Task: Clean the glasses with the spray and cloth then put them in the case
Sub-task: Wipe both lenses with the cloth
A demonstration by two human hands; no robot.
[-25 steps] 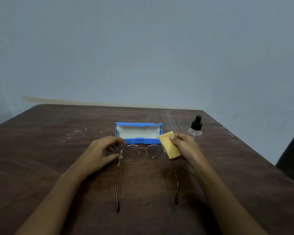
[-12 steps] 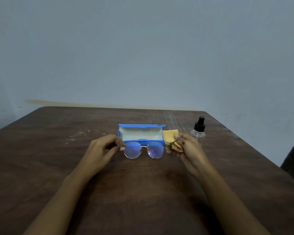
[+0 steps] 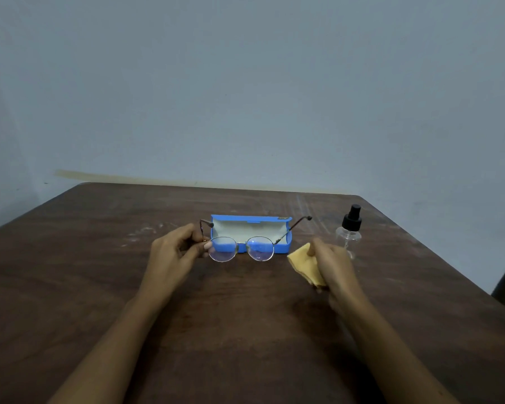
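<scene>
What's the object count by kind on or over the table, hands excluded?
glasses: 1, held by the left hand
case: 1, blue, open
cloth: 1, yellow, in the right hand
spray bottle: 1
Total: 4

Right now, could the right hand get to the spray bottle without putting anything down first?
Probably not cleanly: the right hand sits just in front of the spray bottle with nothing between them, but it is gripping the yellow cloth.
</scene>
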